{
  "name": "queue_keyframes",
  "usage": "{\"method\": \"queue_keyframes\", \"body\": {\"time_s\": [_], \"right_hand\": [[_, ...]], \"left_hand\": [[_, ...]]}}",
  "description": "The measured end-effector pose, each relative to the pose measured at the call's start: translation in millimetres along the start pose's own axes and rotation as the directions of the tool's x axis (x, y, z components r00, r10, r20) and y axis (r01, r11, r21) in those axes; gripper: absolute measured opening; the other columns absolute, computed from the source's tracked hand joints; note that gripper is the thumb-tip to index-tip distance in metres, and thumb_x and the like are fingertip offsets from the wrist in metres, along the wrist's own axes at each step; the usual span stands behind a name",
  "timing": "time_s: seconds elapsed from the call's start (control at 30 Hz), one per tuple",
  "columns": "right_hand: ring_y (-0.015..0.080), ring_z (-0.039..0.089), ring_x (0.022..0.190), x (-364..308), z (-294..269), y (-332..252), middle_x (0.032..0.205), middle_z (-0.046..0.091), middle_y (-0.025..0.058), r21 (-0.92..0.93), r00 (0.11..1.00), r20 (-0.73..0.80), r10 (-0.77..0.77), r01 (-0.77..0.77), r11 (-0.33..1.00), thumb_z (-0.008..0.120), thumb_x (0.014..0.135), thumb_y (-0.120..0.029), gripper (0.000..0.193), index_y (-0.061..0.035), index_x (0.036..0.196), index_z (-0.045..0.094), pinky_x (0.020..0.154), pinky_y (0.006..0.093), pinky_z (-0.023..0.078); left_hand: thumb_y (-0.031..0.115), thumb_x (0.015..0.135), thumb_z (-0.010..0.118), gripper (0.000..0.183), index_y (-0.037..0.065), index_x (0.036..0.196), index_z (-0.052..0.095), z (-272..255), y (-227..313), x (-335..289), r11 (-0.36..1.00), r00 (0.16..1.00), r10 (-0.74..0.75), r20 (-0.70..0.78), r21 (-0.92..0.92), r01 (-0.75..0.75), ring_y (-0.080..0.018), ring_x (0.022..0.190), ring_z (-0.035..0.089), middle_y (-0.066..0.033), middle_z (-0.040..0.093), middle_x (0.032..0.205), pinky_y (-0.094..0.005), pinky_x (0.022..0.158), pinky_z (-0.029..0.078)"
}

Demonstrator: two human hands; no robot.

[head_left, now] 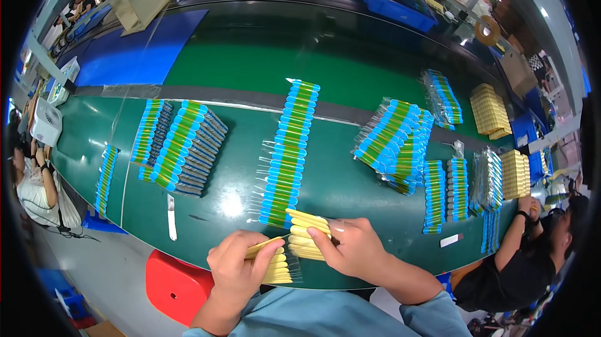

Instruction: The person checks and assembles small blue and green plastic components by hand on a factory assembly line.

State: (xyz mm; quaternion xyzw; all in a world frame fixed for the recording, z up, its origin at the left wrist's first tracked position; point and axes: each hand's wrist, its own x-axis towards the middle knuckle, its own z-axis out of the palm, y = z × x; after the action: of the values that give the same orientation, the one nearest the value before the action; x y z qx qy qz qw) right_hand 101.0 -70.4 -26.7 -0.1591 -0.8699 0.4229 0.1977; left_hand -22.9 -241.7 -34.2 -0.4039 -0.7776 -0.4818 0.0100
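Note:
Close to the table's front edge, my left hand point(235, 262) pinches a yellow scalloped strip point(277, 270) between thumb and fingers. Clear plastic edges hang beside that strip. My right hand point(357, 250) grips a folded yellow stack point(303, 238), its thumb pressed on the nearest folds. The two yellow pieces almost meet between my hands; whether they are joined I cannot tell. Just beyond them, a long blue-and-green strip of joined round-ended pieces point(292, 143) lies flat, stretching away from me. Thin clear bits stick out along its left side.
Blue-and-green bundles point(188, 143) stand on the left, with more point(394, 136) on the right. Yellow stacks point(490, 111) are at the far right. A white-handled blade point(171, 218) lies left. A red stool point(178, 287) is below the edge. A co-worker point(532, 255) sits at right.

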Motion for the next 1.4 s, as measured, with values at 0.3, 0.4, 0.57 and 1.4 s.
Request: {"method": "queue_keyframes", "body": {"time_s": [0.3, 0.4, 0.57, 1.4], "right_hand": [[0.0264, 0.060, 0.053, -1, -24, 15, 0.063, 0.064, 0.0108, 0.186, 0.820, 0.463, 0.337, -0.462, 0.867, 0.058, 0.102, -0.035, 0.037, -0.0013, 0.091, 0.069, 0.055, 0.0372, 0.047], [0.0249, 0.060, 0.053, -19, -29, 22, 0.065, 0.065, 0.0103, 0.109, 0.898, 0.246, 0.364, -0.399, 0.910, 0.063, 0.099, -0.035, 0.034, -0.0022, 0.092, 0.069, 0.055, 0.0363, 0.048], [0.0241, 0.062, 0.054, -54, -75, 29, 0.065, 0.066, 0.0090, -0.042, 0.889, -0.244, 0.389, -0.410, 0.911, 0.072, 0.091, -0.023, 0.021, -0.0033, 0.095, 0.068, 0.053, 0.0359, 0.048], [0.0346, 0.065, 0.082, -178, -183, 77, 0.086, 0.061, 0.0092, -0.614, 0.793, -0.361, 0.491, -0.599, 0.515, 0.071, 0.078, -0.006, 0.015, -0.0122, 0.091, 0.068, 0.070, 0.0457, 0.052]], "left_hand": [[0.002, 0.074, 0.085, 0.023, 0.000, 0.079, 0.063, 5, 0, -1, 0.972, 0.980, -0.197, 0.033, -0.124, 0.199, -0.0117, 0.061, 0.062, -0.0074, 0.065, 0.069, -0.0253, 0.055, 0.046], [0.002, 0.073, 0.084, 0.023, 0.000, 0.078, 0.062, 12, 3, 3, 0.977, 0.983, -0.170, 0.067, -0.120, 0.177, -0.0112, 0.062, 0.060, -0.0070, 0.065, 0.070, -0.0254, 0.056, 0.046], [0.003, 0.074, 0.083, 0.022, 0.000, 0.078, 0.061, 12, -1, 0, 0.982, 0.981, -0.174, 0.083, -0.064, 0.179, -0.0132, 0.063, 0.058, -0.0077, 0.063, 0.070, -0.0274, 0.058, 0.045], [0.006, 0.084, 0.080, 0.012, 0.003, 0.088, 0.069, 5, 0, -1, 0.934, 0.908, -0.356, 0.222, 0.095, 0.343, -0.0135, 0.074, 0.069, -0.0073, 0.072, 0.081, -0.0310, 0.069, 0.055]]}}
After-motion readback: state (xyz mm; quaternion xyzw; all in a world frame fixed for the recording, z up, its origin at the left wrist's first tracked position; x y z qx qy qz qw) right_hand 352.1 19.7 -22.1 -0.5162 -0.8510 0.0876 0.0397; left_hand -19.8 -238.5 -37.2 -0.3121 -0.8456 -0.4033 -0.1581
